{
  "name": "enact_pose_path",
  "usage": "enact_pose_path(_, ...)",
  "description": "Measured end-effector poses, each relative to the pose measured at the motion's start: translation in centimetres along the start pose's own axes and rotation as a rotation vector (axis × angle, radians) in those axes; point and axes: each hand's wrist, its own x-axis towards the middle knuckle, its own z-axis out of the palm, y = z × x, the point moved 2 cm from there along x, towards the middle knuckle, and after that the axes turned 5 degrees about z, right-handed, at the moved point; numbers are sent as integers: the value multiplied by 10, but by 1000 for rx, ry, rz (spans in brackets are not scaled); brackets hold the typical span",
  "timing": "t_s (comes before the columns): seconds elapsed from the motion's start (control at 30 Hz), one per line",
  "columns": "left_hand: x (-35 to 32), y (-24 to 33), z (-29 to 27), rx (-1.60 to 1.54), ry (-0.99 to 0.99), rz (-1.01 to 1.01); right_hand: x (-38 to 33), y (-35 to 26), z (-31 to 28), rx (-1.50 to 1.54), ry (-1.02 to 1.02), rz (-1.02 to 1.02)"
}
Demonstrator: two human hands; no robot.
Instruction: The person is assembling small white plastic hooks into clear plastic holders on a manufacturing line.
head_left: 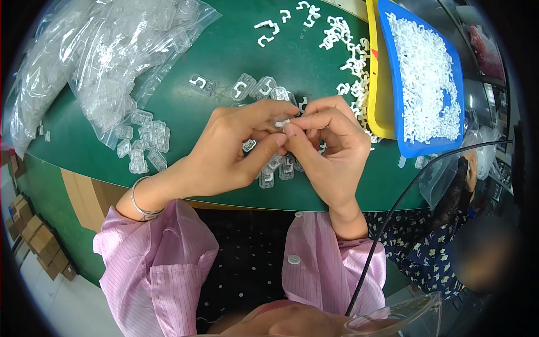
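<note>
Over the green table, my left hand is closed on a small clear plastic case, mostly covered by the fingers. My right hand meets it from the right, thumb and forefinger pinching a small white curved plastic clip against the case. Part of the clip is hidden by the fingertips. Beyond and beneath the hands lie several clear cases with white clips inside, such as one case behind the left hand and another case nearer me.
Bags of clear cases fill the far left, with loose clear cases before them. A blue tray of white clips rests on a yellow tray at the right. Loose white clips lie alongside. Another person's hand shows at right.
</note>
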Motion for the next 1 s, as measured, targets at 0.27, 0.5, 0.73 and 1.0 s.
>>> enact_pose_path(0.27,4,-7,-4,-295,13,-93,7,8,-7,87,-172,193)
enact_pose_path(0.5,5,1,-4,-348,31,-111,8,9,-6,48,-247,37)
enact_pose_path(0.73,-15,30,-36,649,347,173,4,-1,-17,-294,162,-249)
enact_pose_path(1.0,-37,-11,-8,1151,65,186,-4,19,28,-937,-257,-514)
